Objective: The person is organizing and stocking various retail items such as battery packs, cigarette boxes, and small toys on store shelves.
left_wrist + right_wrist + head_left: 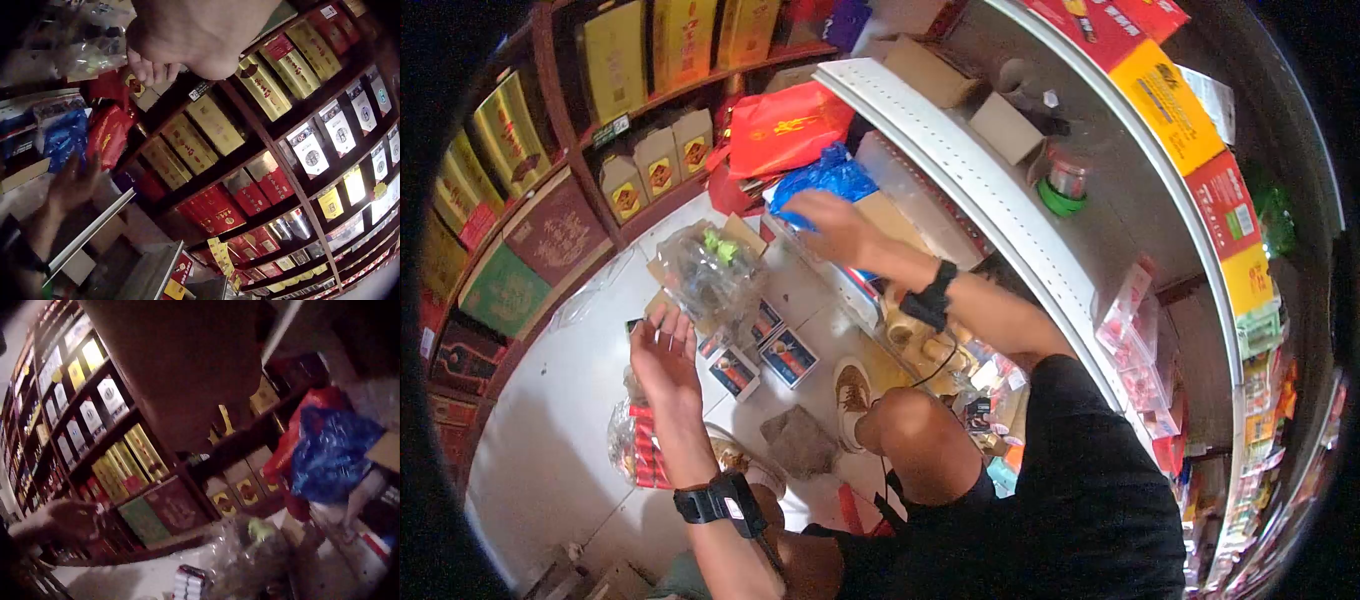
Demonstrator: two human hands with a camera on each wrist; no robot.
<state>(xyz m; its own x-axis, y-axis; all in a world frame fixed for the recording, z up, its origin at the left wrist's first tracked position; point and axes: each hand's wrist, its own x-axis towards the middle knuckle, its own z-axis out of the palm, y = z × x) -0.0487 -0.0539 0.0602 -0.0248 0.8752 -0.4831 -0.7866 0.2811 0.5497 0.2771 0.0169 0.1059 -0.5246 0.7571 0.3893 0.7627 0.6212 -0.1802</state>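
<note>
My left hand (668, 365) is raised over the floor with its palm turned up and fingers loosely bent, nothing seen in it. Close by are a clear plastic bag (710, 275) with a bright green piece in it and a red-striped pack (648, 450). Blurred, my right hand (830, 230) reaches forward over a crumpled blue plastic bag (825, 172), its fingers apart in the left wrist view. Behind the blue bag lies a red bag (790, 125). Small dark-blue boxes (788, 357) sit on the floor tiles between the hands.
Wooden shelves (269, 134) of gift boxes line the left and back. A white metal shelf edge (960, 150) runs along the right, close to my right arm. By my shoes lies a grey-brown crumpled piece (800, 440); loose packets (990, 380) crowd beside my knee.
</note>
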